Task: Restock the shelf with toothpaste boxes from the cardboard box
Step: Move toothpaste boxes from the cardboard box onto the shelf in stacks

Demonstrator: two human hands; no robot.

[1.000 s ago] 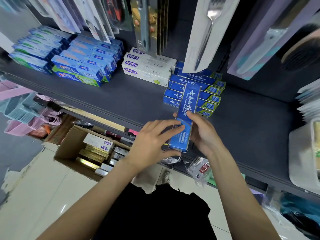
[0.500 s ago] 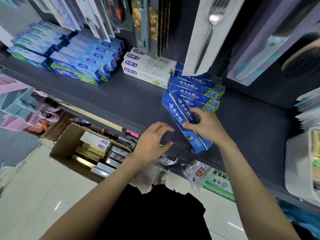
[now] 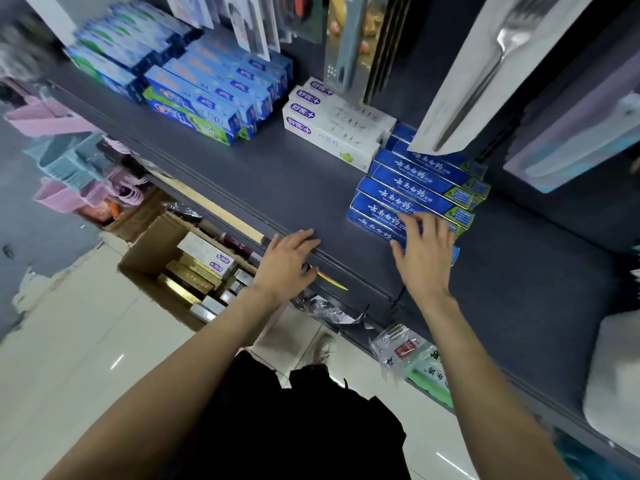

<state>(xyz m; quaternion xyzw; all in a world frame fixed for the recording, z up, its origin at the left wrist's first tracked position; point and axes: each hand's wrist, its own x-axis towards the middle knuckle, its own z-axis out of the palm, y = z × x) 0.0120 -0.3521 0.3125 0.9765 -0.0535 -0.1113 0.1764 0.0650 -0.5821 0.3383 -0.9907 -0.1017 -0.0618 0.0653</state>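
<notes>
Toothpaste box [image 3: 375, 226], dark blue, lies at the front of its matching stack at two o'clock on the shelf [image 3: 277, 181], the right hand [image 3: 420, 252] pressing it square with flat, spread fingers. The left hand [image 3: 285, 263] rests relaxed and empty on the shelf lip, probably steadying, while the cardboard box [image 3: 149, 244] waits at eight o'clock.

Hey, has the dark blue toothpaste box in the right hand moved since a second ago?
Yes. The dark blue toothpaste box went from upright over the shelf edge back to lying against the blue stack, under the right hand.
</notes>
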